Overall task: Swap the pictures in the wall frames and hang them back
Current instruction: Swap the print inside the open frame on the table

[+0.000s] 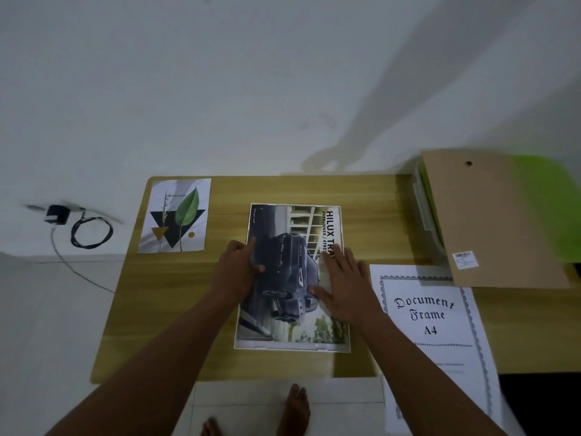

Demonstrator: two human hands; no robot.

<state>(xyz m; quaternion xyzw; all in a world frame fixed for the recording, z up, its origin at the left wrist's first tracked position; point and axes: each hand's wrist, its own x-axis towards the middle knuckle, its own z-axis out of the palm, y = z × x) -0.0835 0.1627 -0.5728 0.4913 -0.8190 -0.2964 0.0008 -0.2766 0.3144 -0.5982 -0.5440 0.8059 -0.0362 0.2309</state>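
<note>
Your foot (294, 407): bare on the floor tiles, just short of the table (132, 325).
Insert sheet (437, 316): at your right, overhanging the near edge; it reads "Document Frame A4".
Right hand (342, 284): flat, fingers spread, pressing the right half of the truck print (283, 309); it grasps nothing.
Left hand (239, 265): at the print's left edge, thumb on the paper. The fingers are bent, and you cannot tell whether they pinch the edge or only press.
Truck print: face up at mid-table inside the thin white frame (292, 349); it reads "HILUX" and "PRERUNNER / 4TRE…", the rest hidden by your fingers.
Step in hand: probably seating the print. Smooth outward from the middle and square the corners to the frame's lip before you lift either palm.
Leaf print (174, 215): loose at the far left corner, well apart from the frame; no writing is legible.
Backing board (503, 215): far right, resting on a green-lidded box (434, 215); its barcode sticker is too small to read.
</note>
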